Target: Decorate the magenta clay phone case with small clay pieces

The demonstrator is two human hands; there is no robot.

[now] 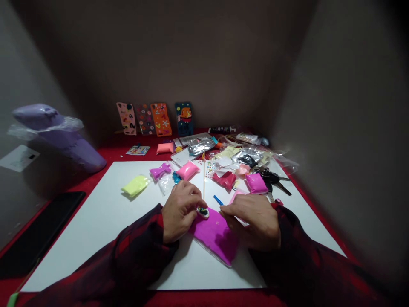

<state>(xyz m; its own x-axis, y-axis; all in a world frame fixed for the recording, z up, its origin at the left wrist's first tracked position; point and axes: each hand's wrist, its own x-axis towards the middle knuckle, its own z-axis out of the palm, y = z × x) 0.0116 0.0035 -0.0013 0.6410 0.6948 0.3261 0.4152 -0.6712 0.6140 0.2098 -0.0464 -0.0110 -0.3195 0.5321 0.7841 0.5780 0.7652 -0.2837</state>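
Observation:
A phone case covered in bright purple clay [215, 234] lies tilted on the white board. At its upper left edge sits a small white clay oval [203, 212] with dark, green and yellow bits on top. My left hand [182, 211] is closed at that oval, index fingertip touching it; the thumb is mostly hidden. Over the case's right side, my right hand [252, 217] is pinched, with a slim blue modelling tool [218, 200] sticking out from its fingertips. Its other fingers are curled and partly hidden. Pink packaging [238, 197] shows behind this hand.
Beyond the hands lie a wooden stick [204, 179], clay packets in yellow [134, 186], pink [188, 170] and magenta [256, 183], and scissors [277, 182]. Decorated phone cases [160, 119] lean at the wall. A black phone-like slab [41, 226] lies left, near a purple bottle-like object [70, 145].

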